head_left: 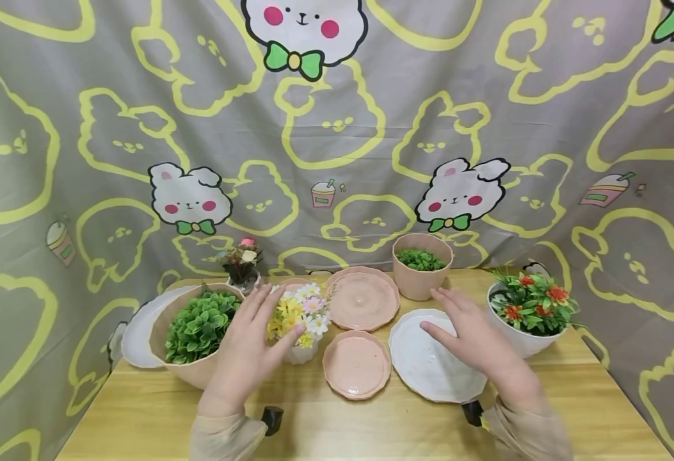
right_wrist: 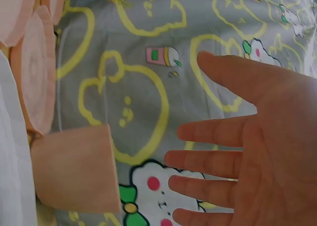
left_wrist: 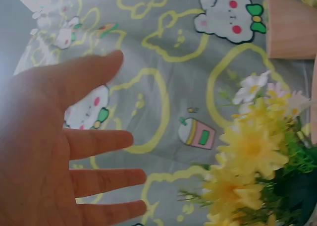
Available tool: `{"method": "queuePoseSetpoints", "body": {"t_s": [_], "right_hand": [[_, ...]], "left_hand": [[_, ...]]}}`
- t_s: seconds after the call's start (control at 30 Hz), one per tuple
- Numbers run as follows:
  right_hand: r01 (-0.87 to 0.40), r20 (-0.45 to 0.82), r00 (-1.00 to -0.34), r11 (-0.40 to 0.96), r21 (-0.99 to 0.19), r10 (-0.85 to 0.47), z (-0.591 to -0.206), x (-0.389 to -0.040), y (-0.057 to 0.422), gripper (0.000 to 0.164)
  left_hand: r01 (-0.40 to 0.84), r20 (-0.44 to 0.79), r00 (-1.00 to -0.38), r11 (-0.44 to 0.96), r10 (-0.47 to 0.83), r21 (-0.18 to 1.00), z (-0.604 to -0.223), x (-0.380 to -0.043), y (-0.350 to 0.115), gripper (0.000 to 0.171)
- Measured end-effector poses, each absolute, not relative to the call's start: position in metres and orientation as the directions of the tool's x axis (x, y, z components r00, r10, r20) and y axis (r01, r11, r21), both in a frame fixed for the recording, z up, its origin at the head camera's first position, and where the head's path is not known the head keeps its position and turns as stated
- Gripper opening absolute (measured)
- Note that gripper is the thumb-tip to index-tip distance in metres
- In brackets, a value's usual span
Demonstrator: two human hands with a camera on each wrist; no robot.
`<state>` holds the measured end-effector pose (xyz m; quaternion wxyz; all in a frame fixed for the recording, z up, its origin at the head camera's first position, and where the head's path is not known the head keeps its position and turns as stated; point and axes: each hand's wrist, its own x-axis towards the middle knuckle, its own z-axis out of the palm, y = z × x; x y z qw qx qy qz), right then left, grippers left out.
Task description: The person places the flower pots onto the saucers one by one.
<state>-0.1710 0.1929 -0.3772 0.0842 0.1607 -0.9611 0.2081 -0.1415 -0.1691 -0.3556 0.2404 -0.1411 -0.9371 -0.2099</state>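
Observation:
My left hand [head_left: 248, 349] hovers with its fingers spread, between a large pink pot of green leaves [head_left: 201, 325] and a small white pot of yellow and white flowers [head_left: 299, 320]. Nothing lies in its palm in the left wrist view. Over the white plate [head_left: 423, 365], my right hand [head_left: 475, 336] is held with straight, parted fingers and no object in it. Behind that hand stands a pink pot [head_left: 422, 282] with short greenery. To its right sits a white pot of red flowers [head_left: 529, 307].
A large pink saucer [head_left: 364, 298] and a small pink saucer [head_left: 357, 365] lie mid-table. Another white plate [head_left: 141, 330] is partly hidden behind the large pot at left. A small pot of dark-leaved roses [head_left: 243, 264] stands at the back. Patterned cloth [head_left: 337, 128] hangs behind the wooden table [head_left: 406, 432].

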Motion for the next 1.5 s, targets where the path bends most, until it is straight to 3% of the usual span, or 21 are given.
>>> {"method": "queuePoseSetpoints", "body": {"t_s": [0.37, 0.67, 1.03, 1.27, 1.5], "right_hand": [[-0.404, 0.279, -0.91, 0.809, -0.427, -0.307, -0.406, -0.181, 0.166, 0.052], [-0.431, 0.286, -0.899, 0.782, -0.451, -0.331, -0.426, -0.192, 0.148, 0.044], [-0.467, 0.304, -0.882, 0.76, -0.453, -0.361, -0.442, -0.205, 0.131, 0.035], [-0.457, 0.268, -0.888, 0.766, -0.451, -0.373, -0.45, -0.207, 0.126, 0.032], [-0.458, 0.267, -0.888, 0.765, -0.452, -0.374, -0.455, -0.209, 0.124, 0.032]], "left_hand": [[0.36, 0.53, -0.84, 0.848, 0.114, 0.388, -0.345, -0.131, -0.18, 0.046], [0.186, 0.231, -0.97, 0.848, 0.077, 0.497, -0.338, -0.124, -0.185, 0.013], [0.093, -0.049, -0.989, 0.842, 0.14, 0.531, -0.358, -0.136, -0.189, 0.015], [0.095, -0.119, -0.976, 0.854, 0.181, 0.512, -0.377, -0.151, -0.189, 0.023], [0.038, -0.149, -0.981, 0.867, 0.128, 0.497, -0.391, -0.16, -0.185, 0.024]]}}
